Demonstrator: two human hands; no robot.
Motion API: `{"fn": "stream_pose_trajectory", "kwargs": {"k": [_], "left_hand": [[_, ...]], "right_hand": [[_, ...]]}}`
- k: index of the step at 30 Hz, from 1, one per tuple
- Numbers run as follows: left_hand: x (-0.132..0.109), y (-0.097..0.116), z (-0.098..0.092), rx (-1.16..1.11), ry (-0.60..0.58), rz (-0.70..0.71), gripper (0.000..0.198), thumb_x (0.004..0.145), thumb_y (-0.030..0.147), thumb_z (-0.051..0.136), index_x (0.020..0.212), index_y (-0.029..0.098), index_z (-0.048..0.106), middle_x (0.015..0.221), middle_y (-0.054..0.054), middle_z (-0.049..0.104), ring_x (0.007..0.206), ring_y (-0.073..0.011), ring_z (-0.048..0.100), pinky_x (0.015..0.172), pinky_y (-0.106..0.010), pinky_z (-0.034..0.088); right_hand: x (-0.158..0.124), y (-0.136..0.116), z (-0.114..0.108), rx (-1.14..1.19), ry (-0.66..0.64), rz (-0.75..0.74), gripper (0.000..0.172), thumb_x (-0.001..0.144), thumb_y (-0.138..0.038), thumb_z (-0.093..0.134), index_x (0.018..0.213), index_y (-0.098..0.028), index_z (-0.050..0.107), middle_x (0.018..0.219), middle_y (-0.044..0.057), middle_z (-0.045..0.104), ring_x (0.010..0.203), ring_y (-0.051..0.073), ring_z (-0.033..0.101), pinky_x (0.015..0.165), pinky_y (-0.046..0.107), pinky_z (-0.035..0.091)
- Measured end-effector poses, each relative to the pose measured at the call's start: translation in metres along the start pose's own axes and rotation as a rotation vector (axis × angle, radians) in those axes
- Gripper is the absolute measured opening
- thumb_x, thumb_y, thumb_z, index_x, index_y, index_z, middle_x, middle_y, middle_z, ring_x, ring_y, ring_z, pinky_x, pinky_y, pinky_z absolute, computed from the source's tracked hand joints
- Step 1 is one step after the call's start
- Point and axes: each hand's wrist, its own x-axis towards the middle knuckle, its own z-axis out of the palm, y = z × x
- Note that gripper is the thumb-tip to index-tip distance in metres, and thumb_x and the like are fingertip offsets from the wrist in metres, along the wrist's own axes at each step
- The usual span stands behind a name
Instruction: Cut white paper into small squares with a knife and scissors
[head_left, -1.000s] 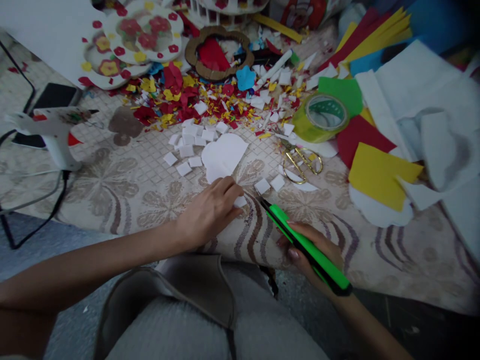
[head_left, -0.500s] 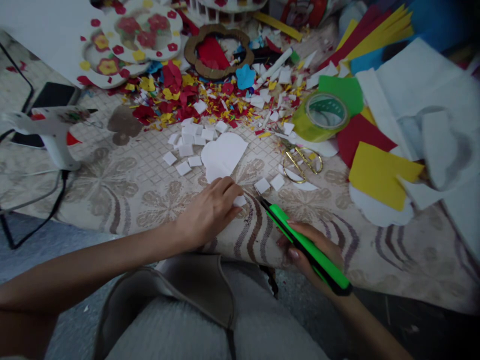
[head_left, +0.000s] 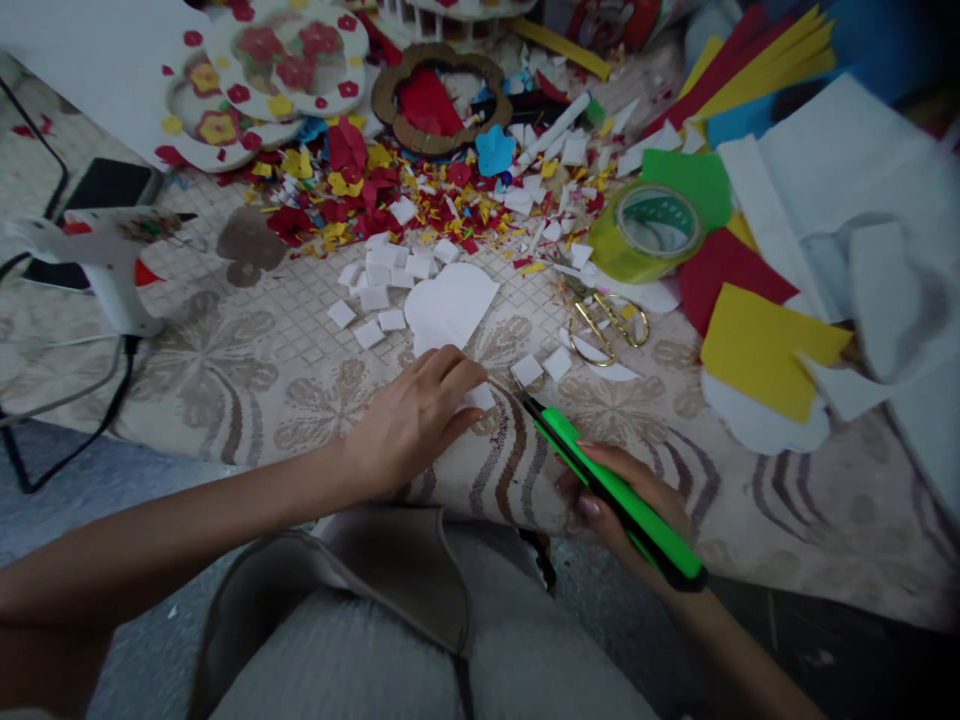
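Observation:
My right hand (head_left: 637,500) is wrapped round a green utility knife (head_left: 600,480), its tip pointing up and left at two white foam squares (head_left: 527,370) on the cloth. My left hand (head_left: 420,415) is closed over a small white foam piece (head_left: 478,398), which shows between thumb and forefinger; the rest of it is hidden. Just beyond those fingers lies a white scalloped foam shape (head_left: 450,305). A small heap of white foam squares (head_left: 375,290) sits to its left.
Gold-handled scissors (head_left: 611,330) and a roll of yellow tape (head_left: 649,235) lie to the right. On the left stands a white glue gun (head_left: 112,265) with its cable. Coloured scraps (head_left: 360,190) cover the back, near a brown flower-shaped ring (head_left: 382,100). Foam sheets (head_left: 772,345) pile up at right.
The left hand's fingers have shifted slightly and more of the small white piece shows between them. The right hand and knife have hardly moved.

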Motion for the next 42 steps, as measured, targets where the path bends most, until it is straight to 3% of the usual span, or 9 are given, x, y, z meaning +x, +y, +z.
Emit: {"fn": "stream_pose_trajectory", "kwargs": {"k": [4, 9, 15, 18, 21, 31, 36, 42], "left_hand": [[0.01, -0.01, -0.011, -0.086, 0.006, 0.005, 0.009, 0.091, 0.015, 0.052, 0.099, 0.014, 0.058, 0.098, -0.007, 0.059, 0.088, -0.0167, 0.057, 0.078, -0.029, 0.047], [0.029, -0.018, -0.02, -0.234, -0.129, 0.06, 0.008, 0.084, 0.007, 0.056, 0.084, 0.014, 0.061, 0.086, -0.003, 0.061, 0.071, -0.0097, 0.056, 0.065, -0.02, 0.043], [0.046, -0.024, -0.021, -0.291, -0.265, 0.095, 0.011, 0.076, 0.003, 0.059, 0.08, 0.012, 0.063, 0.078, -0.001, 0.06, 0.066, -0.0078, 0.054, 0.062, -0.017, 0.04], [0.05, -0.027, -0.019, -0.283, -0.283, 0.11, 0.009, 0.075, 0.004, 0.062, 0.079, 0.012, 0.063, 0.077, 0.0, 0.06, 0.065, -0.0074, 0.053, 0.063, -0.018, 0.039], [0.051, -0.028, -0.017, -0.284, -0.291, 0.116, 0.009, 0.075, 0.004, 0.062, 0.079, 0.012, 0.064, 0.077, -0.001, 0.061, 0.066, -0.0078, 0.054, 0.064, -0.018, 0.04], [0.052, -0.025, -0.015, -0.259, -0.311, 0.16, 0.017, 0.076, -0.003, 0.057, 0.079, 0.011, 0.066, 0.078, -0.001, 0.061, 0.069, -0.0075, 0.055, 0.066, -0.017, 0.04], [0.052, -0.024, -0.015, -0.235, -0.325, 0.163, 0.026, 0.078, -0.004, 0.055, 0.092, 0.012, 0.068, 0.086, -0.003, 0.064, 0.077, -0.01, 0.058, 0.072, -0.018, 0.042], [0.05, -0.026, -0.013, -0.195, -0.321, 0.2, 0.024, 0.082, -0.001, 0.053, 0.089, 0.014, 0.069, 0.088, -0.004, 0.063, 0.081, -0.011, 0.059, 0.076, -0.019, 0.043]], "right_hand": [[-0.004, 0.002, -0.001, 0.032, -0.012, 0.027, 0.036, 0.085, -0.02, 0.059, 0.121, -0.022, 0.059, 0.084, 0.002, 0.071, 0.073, 0.018, 0.069, 0.067, 0.03, 0.059], [-0.007, 0.002, -0.002, 0.063, 0.006, 0.008, 0.034, 0.087, -0.023, 0.057, 0.121, -0.023, 0.058, 0.082, 0.003, 0.071, 0.075, 0.019, 0.069, 0.067, 0.031, 0.059], [-0.006, -0.004, -0.004, 0.025, 0.013, -0.03, 0.028, 0.089, -0.027, 0.056, 0.116, -0.02, 0.06, 0.079, 0.005, 0.071, 0.067, 0.019, 0.069, 0.061, 0.03, 0.058], [-0.008, -0.005, -0.002, 0.029, 0.032, -0.016, 0.027, 0.09, -0.028, 0.055, 0.116, -0.021, 0.06, 0.08, 0.004, 0.071, 0.063, 0.017, 0.069, 0.056, 0.027, 0.058], [-0.01, -0.005, 0.0, 0.013, 0.051, -0.044, 0.029, 0.091, -0.028, 0.055, 0.119, -0.023, 0.059, 0.082, 0.004, 0.071, 0.068, 0.018, 0.07, 0.06, 0.029, 0.059], [-0.014, -0.005, 0.004, -0.031, -0.016, -0.095, 0.035, 0.09, -0.027, 0.055, 0.125, -0.023, 0.056, 0.097, 0.006, 0.071, 0.079, 0.019, 0.071, 0.062, 0.027, 0.06], [-0.018, -0.002, 0.005, -0.012, -0.065, -0.069, 0.037, 0.091, -0.028, 0.054, 0.127, -0.022, 0.054, 0.091, 0.007, 0.071, 0.076, 0.021, 0.071, 0.057, 0.028, 0.059], [-0.02, -0.001, 0.005, 0.03, -0.071, -0.05, 0.04, 0.089, -0.024, 0.056, 0.129, -0.023, 0.053, 0.094, 0.008, 0.071, 0.079, 0.021, 0.071, 0.056, 0.029, 0.058]]}}
